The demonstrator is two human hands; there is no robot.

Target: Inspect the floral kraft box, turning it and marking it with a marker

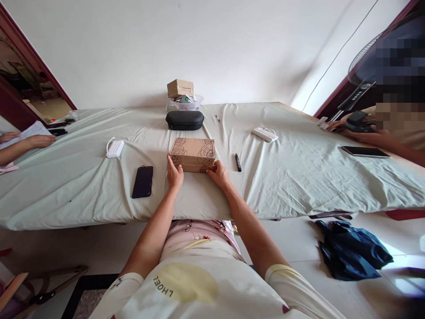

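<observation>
Currently, a cardboard box [192, 148] marked with dark floral outlines is held at its near side by both hands, around the middle of the cloth-covered worktop [99, 186]. The left hand [175, 175] is partly open, and the near left corner is clasped between its thumb and fingers; the right hand [219, 174] is curled more tightly, with the lower right corner gripped by its fingertips. To the left, a dark phone [142, 182] is laid flat, with a looped white device [115, 149] placed beyond it. To the right, a black marker [238, 162] is set near the box. Behind, a black case [185, 121] is stood before a plastic tub [184, 106], above which a smaller carton [180, 89] is seen. At the far left, papers [31, 131] are handled by another person.
</observation>
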